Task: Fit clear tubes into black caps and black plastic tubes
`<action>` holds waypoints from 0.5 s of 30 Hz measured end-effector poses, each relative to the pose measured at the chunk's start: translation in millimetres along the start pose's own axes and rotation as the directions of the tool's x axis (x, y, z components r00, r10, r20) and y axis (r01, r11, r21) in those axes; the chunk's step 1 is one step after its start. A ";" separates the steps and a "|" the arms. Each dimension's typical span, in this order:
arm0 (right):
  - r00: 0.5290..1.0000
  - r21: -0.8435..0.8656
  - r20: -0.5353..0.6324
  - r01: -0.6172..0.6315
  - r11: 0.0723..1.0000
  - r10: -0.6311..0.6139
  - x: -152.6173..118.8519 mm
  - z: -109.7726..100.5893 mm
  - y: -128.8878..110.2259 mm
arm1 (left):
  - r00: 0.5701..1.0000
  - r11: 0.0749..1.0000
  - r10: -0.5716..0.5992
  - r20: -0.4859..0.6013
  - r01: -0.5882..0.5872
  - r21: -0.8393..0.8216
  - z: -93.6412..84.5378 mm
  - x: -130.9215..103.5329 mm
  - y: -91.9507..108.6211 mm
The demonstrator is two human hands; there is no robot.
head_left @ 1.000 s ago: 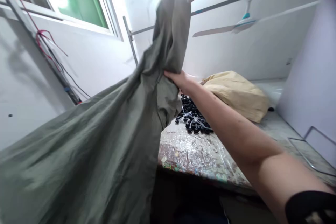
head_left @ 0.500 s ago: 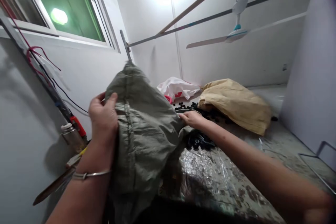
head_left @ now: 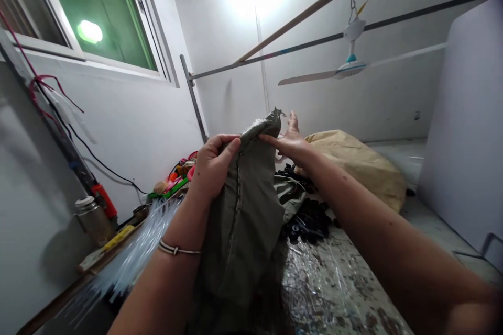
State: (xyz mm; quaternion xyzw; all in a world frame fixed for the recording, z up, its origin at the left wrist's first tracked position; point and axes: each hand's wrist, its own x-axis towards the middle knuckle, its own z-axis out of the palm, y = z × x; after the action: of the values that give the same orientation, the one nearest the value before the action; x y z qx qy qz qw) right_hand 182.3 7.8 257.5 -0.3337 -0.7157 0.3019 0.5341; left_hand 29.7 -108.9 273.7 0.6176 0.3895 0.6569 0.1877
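Thumb and fingers of the left hand are pinching the olive-green cloth near its upper end, most of it hanging below. Just right, the right hand is touching the cloth with its thumb; whether its fingers are gripping, I cannot tell. Lower right of the grip, black pieces are lying on the table; a tan sack is resting farther right.

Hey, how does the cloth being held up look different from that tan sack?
Colour: the cloth is grey-green, while the sack is pale tan.
Pose: the cloth hangs from the left hand, while the sack lies on the table.
Shape: the cloth drapes long and narrow, while the sack bulges wide.
Both are plain-coloured and creased.
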 end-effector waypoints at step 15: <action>0.979 0.200 -0.004 -0.201 0.959 0.206 35.3 23.2 -12.5 | 0.974 0.908 -0.221 -0.043 0.221 0.357 -125.1 -201.0 -70.0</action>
State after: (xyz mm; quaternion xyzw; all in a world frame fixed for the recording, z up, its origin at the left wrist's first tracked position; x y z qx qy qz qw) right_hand 150.6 26.9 281.5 -0.3542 -0.6373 0.4210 0.5396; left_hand -73.1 -246.4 96.3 0.5929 0.5704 0.5498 0.1445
